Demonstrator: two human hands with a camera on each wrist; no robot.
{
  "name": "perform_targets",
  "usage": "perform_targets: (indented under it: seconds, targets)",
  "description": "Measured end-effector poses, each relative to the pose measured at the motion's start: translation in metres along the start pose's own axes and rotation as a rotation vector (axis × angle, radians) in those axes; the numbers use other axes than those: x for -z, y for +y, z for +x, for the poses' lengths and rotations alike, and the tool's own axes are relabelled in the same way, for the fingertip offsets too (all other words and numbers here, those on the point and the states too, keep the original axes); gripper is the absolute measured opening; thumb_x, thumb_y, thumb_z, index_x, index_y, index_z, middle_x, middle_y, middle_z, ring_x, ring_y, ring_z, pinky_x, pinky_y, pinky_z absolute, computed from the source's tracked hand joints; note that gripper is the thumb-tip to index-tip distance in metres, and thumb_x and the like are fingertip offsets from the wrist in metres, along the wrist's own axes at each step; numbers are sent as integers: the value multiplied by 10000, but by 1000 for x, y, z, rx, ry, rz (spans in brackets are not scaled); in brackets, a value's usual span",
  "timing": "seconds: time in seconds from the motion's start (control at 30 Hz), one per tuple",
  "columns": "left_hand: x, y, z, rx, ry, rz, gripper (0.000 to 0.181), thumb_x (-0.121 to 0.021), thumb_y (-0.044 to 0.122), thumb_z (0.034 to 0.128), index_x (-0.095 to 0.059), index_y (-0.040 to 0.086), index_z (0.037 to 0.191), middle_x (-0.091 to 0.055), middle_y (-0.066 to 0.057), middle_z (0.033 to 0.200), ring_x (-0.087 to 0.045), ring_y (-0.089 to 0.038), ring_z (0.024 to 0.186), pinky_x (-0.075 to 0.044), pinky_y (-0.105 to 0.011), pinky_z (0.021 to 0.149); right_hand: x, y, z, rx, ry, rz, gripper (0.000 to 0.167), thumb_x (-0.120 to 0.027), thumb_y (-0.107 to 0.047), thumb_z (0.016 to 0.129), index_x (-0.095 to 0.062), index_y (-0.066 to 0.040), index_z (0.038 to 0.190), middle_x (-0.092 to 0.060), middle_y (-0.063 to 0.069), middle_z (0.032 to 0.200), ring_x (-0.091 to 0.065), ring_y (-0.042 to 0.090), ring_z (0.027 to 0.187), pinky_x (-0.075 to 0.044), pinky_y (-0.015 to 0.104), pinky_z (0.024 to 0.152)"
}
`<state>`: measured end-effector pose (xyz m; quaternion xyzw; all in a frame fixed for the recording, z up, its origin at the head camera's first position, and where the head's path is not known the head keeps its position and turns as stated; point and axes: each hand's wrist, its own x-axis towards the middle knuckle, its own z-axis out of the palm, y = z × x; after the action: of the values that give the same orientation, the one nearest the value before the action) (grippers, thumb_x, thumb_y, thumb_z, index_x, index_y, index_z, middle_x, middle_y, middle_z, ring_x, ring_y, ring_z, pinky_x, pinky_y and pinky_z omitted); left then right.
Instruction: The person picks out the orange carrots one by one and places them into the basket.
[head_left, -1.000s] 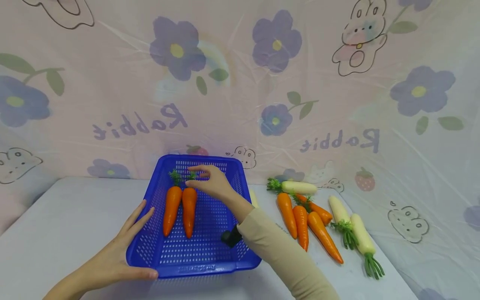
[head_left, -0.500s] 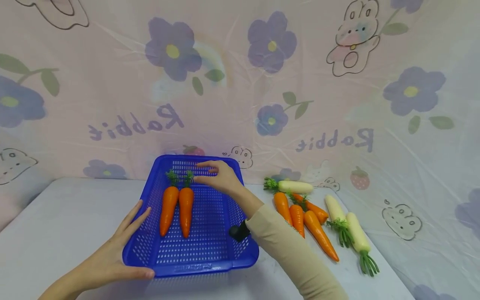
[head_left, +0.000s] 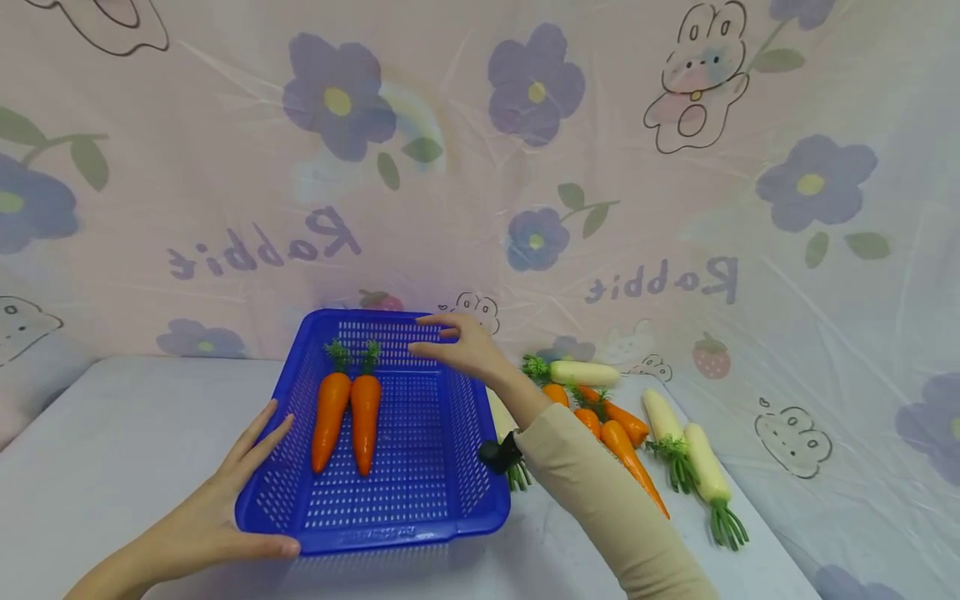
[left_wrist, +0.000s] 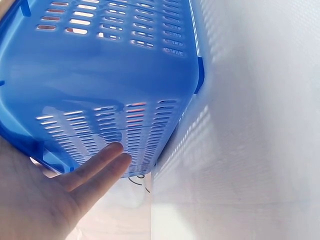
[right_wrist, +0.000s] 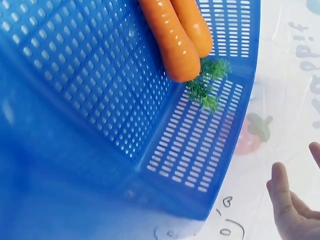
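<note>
A blue plastic basket [head_left: 397,533] with slotted walls stands on the white table. Two orange carrots with green tops lie side by side in its left half: the left carrot [head_left: 331,421] and the right carrot [head_left: 365,423]. My left hand [head_left: 206,512] rests at the basket's front left corner. Its thumb lies along the front rim, and its straight fingers [left_wrist: 95,170] reach along the outer left wall. Above the basket's back right rim hovers my right hand [head_left: 468,346], fingers apart and holding nothing; the right wrist view catches only part of it.
Right of the basket lies a pile of carrots [head_left: 633,458], partly behind my right sleeve. A white radish [head_left: 585,372] is behind them, with two radishes [head_left: 705,467] farther right. Another radish [head_left: 498,417] is half hidden beside the basket. A printed curtain [head_left: 450,208] hangs behind.
My right hand has moved right, from above the right carrot's green top to the basket's back right rim. The left hand keeps its place at the basket. The head view has shifted slightly.
</note>
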<state>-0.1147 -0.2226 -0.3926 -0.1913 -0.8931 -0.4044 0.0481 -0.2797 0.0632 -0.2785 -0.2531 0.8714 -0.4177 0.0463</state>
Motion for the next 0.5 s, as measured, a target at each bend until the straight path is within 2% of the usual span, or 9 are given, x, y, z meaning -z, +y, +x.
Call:
perform_targets:
  seconds: [0.5]
  targets:
    - [1, -1, 1, 7, -2, 5, 1135, -817, 275, 697, -76, 256, 1556, 163, -1, 1610, -165, -650, 1307, -258, -839, 752, 20, 15, -10, -18, 61, 19, 468, -711, -268, 847, -612, -148, 1288, -463, 51, 1460, -455, 360, 1307, -421, 556, 1020]
